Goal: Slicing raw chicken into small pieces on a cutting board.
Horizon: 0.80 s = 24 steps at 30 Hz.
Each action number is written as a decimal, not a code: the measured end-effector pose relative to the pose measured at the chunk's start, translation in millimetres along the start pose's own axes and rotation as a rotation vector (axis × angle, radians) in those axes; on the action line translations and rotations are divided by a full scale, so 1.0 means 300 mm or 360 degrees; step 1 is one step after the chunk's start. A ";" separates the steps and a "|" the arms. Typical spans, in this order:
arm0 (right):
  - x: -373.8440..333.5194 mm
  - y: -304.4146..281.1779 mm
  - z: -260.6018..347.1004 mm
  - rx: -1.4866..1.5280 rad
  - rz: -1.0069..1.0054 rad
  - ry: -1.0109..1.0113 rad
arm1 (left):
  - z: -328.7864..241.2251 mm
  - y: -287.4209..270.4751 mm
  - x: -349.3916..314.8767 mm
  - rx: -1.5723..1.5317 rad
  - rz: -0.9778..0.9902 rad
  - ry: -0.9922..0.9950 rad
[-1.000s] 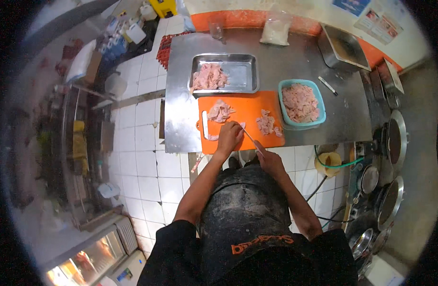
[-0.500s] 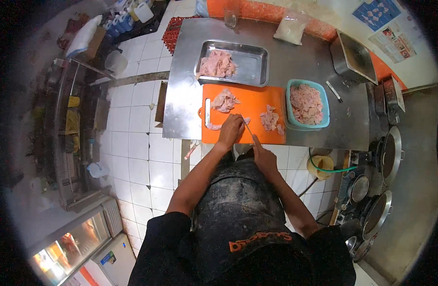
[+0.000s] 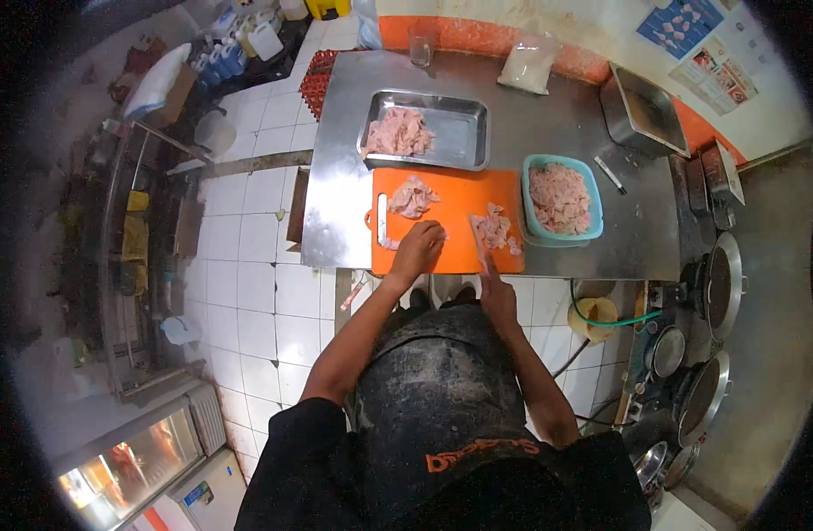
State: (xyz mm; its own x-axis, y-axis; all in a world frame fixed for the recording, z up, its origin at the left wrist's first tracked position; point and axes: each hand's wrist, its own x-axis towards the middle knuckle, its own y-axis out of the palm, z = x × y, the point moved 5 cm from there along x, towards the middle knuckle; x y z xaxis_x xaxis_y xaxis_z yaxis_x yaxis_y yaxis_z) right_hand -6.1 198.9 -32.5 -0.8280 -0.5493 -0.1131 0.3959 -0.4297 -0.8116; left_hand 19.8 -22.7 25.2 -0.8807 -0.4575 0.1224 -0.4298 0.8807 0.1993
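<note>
Your right hand (image 3: 498, 296) has its fingers wrapped around the handle of a slim knife with a pale handle (image 3: 481, 245), its blade pointing away from you over the right half of an orange, rectangular cutting board (image 3: 460, 190). The blade is just left of a small, loose pile of cut, pale pink raw meat (image 3: 495, 227); whether they touch cannot be told.

Your left hand (image 3: 418, 250) is over the left half of the board, apart from the blade, fingers curled downward. A pale bit of meat (image 3: 444, 236) shows at their tips, but you cannot tell whether they grip it. Left of that hand lies a thin strip of meat (image 3: 390, 242); beyond it sits a crumpled heap of pale pink meat (image 3: 413, 196).

At the board's far edge, a shallow, rectangular steel tray (image 3: 460, 133) holds more meat (image 3: 399, 131) on its left side. Beside the board's right edge, a turquoise, square plastic basin (image 3: 592, 228) is full of meat pieces (image 3: 559, 196). All rest on a grey metal surface (image 3: 619, 252).
</note>
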 end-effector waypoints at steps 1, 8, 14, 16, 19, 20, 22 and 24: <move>-0.002 -0.008 -0.007 0.0041 0.0043 0.0054 | 0.015 -0.027 0.006 0.0005 -0.0003 0.0002; -0.053 0.033 0.136 -0.0005 -0.0059 -0.0521 | 0.123 -0.091 -0.023 0.0695 0.0270 -0.0057; -0.085 0.023 0.159 0.0083 0.0164 -0.0308 | 0.070 -0.045 -0.025 0.1229 0.0352 0.0366; -0.069 0.019 0.182 0.0077 0.0147 -0.0303 | 0.080 -0.046 -0.027 0.1196 0.0334 0.0361; 0.035 0.036 0.246 0.0163 0.0341 -0.0102 | 0.116 -0.055 -0.030 0.1261 0.0342 0.0411; 0.063 0.049 0.262 -0.0009 0.0385 -0.0044 | 0.174 -0.081 -0.026 0.1103 0.0359 0.0160; 0.062 0.076 0.244 -0.0166 0.0424 0.0044 | 0.222 -0.088 -0.030 0.0940 0.0404 -0.0101; 0.044 0.060 0.218 -0.0071 0.0309 -0.0089 | 0.231 -0.073 -0.034 0.0857 0.0334 -0.0198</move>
State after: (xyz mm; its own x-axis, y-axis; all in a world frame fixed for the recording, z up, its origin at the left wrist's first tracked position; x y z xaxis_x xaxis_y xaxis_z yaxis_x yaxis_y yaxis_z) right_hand 16.1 137.1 -11.1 -0.7139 -0.6582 -0.2390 0.5270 -0.2803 -0.8023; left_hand 24.3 -28.7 -47.7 -0.9606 -0.2776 -0.0153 -0.2558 0.9040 -0.3426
